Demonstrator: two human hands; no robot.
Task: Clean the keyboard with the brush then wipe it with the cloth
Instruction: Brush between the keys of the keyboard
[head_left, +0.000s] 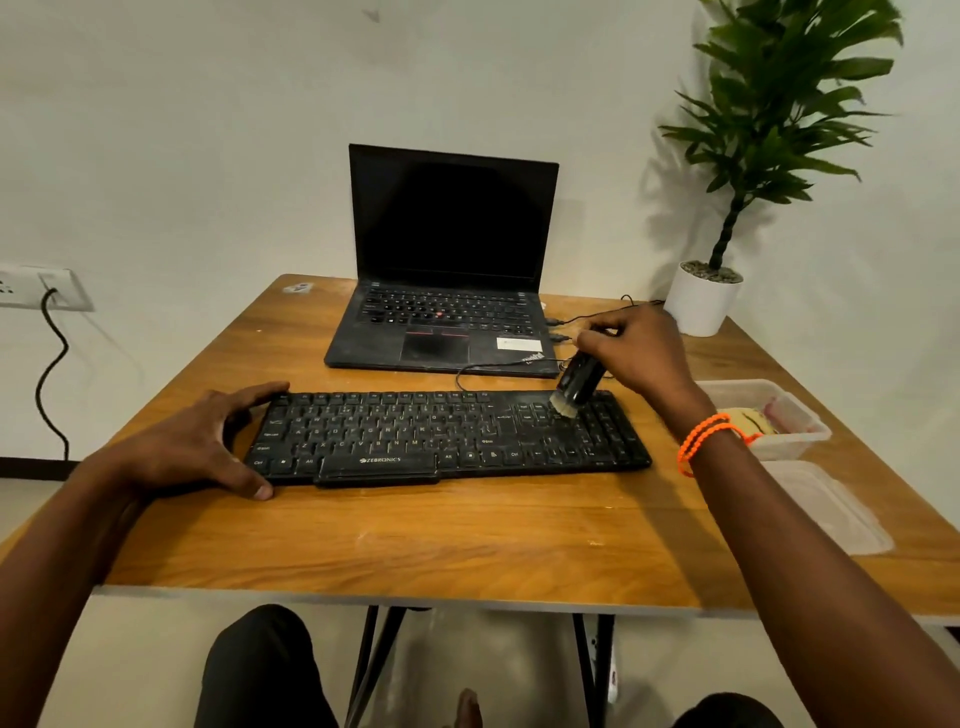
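A black keyboard (447, 436) lies across the middle of the wooden table (415, 540). My right hand (634, 348) grips a black brush (579, 382) by its handle, and the pale bristles touch the keys near the keyboard's right end. My left hand (208, 441) holds the keyboard's left edge, fingers at the top corner and thumb at the front corner. A cloth (753, 421) lies in a clear plastic container (800, 426) at the right, partly hidden by my right wrist.
An open black laptop (447, 291) stands behind the keyboard, with cables running from its right side. A potted plant (701, 306) stands at the back right corner. A clear lid (831, 509) lies near the right edge. A wall socket (47, 291) is at left.
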